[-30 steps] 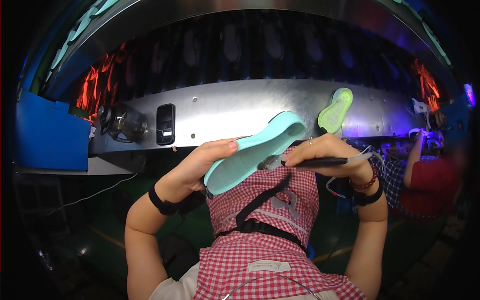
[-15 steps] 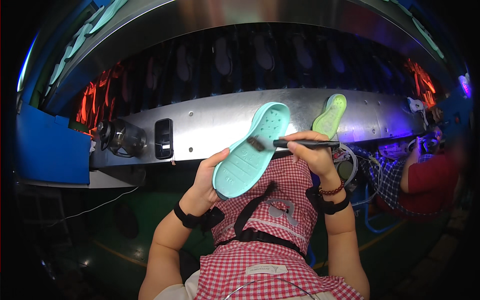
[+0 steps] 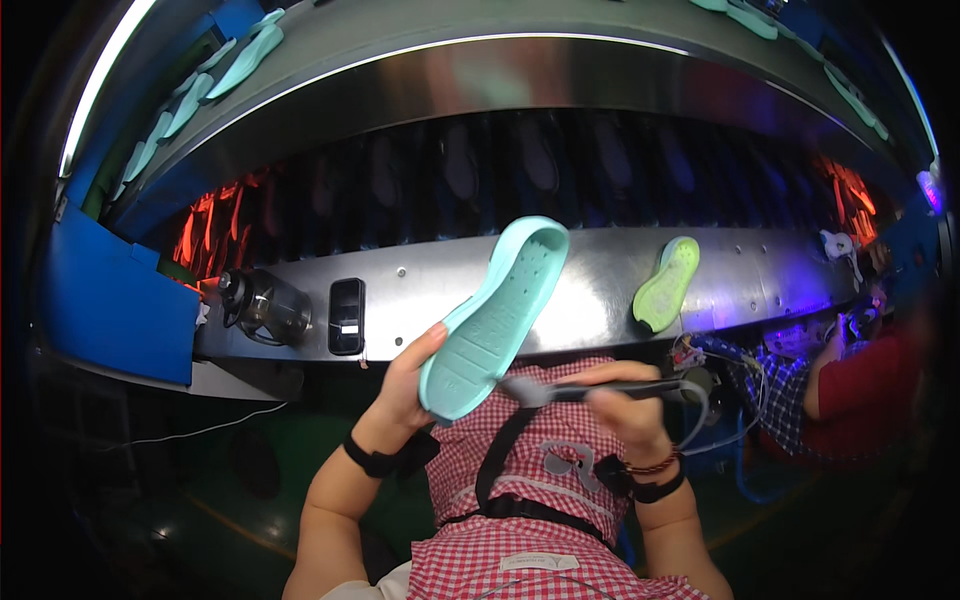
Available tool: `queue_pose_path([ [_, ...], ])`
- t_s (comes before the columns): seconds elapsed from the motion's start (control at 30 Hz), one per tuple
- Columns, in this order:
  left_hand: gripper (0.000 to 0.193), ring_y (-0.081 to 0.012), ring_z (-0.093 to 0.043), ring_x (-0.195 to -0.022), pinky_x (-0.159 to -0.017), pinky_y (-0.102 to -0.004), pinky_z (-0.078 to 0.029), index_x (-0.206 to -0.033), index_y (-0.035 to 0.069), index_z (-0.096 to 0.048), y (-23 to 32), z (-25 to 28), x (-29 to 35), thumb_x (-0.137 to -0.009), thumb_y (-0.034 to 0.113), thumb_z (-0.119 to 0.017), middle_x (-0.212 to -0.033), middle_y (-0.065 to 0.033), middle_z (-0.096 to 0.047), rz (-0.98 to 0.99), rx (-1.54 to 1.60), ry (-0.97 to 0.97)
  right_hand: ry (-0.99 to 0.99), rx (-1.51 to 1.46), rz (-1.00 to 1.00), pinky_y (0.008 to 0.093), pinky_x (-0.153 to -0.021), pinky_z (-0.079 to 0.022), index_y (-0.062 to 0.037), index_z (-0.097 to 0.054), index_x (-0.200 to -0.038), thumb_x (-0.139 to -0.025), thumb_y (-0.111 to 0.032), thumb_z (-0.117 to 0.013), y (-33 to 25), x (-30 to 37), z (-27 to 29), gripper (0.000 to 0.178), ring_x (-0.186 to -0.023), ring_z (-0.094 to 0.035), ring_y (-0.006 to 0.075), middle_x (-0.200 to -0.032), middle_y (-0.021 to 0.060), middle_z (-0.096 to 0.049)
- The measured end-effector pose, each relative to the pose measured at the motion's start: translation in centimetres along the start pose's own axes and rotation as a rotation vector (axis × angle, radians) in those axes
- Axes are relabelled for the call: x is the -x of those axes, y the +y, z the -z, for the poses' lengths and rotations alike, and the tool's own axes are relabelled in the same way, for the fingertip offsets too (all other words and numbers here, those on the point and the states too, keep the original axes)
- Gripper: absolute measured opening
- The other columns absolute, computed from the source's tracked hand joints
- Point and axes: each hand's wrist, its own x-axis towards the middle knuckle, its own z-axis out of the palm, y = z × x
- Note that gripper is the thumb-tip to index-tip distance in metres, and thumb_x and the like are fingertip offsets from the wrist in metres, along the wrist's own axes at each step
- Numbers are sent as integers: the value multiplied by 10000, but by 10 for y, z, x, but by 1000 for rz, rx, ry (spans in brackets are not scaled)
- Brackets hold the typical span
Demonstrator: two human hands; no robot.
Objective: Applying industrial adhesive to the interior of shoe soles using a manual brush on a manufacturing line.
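Tilted in front of me is a mint-green shoe sole (image 3: 497, 318), its hollow inner side with ridges and small holes facing up. My left hand (image 3: 405, 382) grips it by the heel end, thumb on the near left rim. In my right hand (image 3: 632, 415) is a brush (image 3: 572, 392) with a black handle, held pen-like and blurred by motion. The brush's bristle end is beside the right edge of the sole near the heel; whether it touches cannot be made out.
On the metal ledge (image 3: 430, 290) lie a black phone-like object (image 3: 347, 318) and a yellow-green sole (image 3: 667, 285), with a glass pitcher (image 3: 268, 306) at left. Behind runs a dark conveyor (image 3: 500, 165) carrying soles. More mint soles (image 3: 250, 62) rest on the upper shelf. A person in a red sleeve (image 3: 860, 370) sits at right.
The brush has moved from the sole's inner middle down to beside its heel edge. The sole has turned slightly more upright. My view has shifted, showing more of the upper shelf.
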Motion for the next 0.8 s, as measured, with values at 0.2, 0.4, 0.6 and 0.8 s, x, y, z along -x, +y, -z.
queue_pose_path([
  [0.2,580,-397,-525,-1047,-879,-521,-435,-1289,-61,-339,123,-47,-22,-905,370,-286,-1200,-263,-477,-370,-90,-250,346,-431,154,173,-392,-338,40,-553,-1005,-837,-49,-522,9,5,42,193,-409,-410,78,-982,247,-609],
  [0.4,735,-353,-127,-1339,-1052,-565,-150,-1385,-9,-75,253,-34,-132,-887,490,-282,-1447,-196,-126,-744,483,21,340,-405,35,226,-442,-370,37,-549,-1034,-851,-58,-501,37,-7,50,212,-414,-428,102,-1028,233,-599],
  [0.6,766,-264,-241,-1314,-1062,-414,-206,-1382,11,-162,264,-105,-175,-823,395,-519,-1427,-164,-219,-433,-415,249,453,-507,-6,241,-461,-373,38,-558,-1008,-838,-42,-520,50,0,72,191,-452,-444,120,-795,138,-616],
  [0.8,641,-301,-354,-1236,-986,-403,-327,-1307,62,-396,280,-160,-237,-761,335,-595,-1316,-131,-433,-597,-2118,410,553,-570,-71,253,-516,-428,24,-551,-1054,-826,-19,-531,60,0,83,232,-569,-530,150,-818,99,-604],
])
